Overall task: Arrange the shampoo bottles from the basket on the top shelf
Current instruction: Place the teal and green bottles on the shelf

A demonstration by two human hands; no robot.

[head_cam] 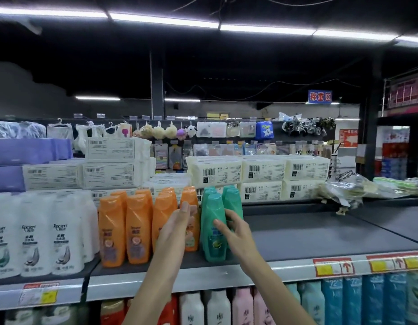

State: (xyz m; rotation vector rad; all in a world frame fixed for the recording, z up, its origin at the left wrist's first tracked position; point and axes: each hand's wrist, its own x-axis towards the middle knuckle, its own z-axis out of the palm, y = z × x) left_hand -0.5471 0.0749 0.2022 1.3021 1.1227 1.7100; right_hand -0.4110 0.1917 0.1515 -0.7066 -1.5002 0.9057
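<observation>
— Currently, what stands around the work point?
— On the top shelf [320,233], orange bottles [137,228] stand just left of the green shampoo bottles [231,198]. White bottles [36,238] fill the far-left section. Stacked white packs [262,170] rise behind, and the shelf right of the green group is bare.
— What is hidden or cut off?
— Both hands cover the labels behind them. The lower-shelf bottles [353,299] are cut off by the bottom edge.
— Any containers?
— A crumpled plastic bag [348,186] lies far right; its contents cannot be made out.
— State of the fingers?
— The right hand [233,228] grasps the front green bottle [212,207], which stands near the shelf's front edge. The left hand [177,221] is released, fingers straight, against the rightmost orange bottle; contact cannot be confirmed.
</observation>
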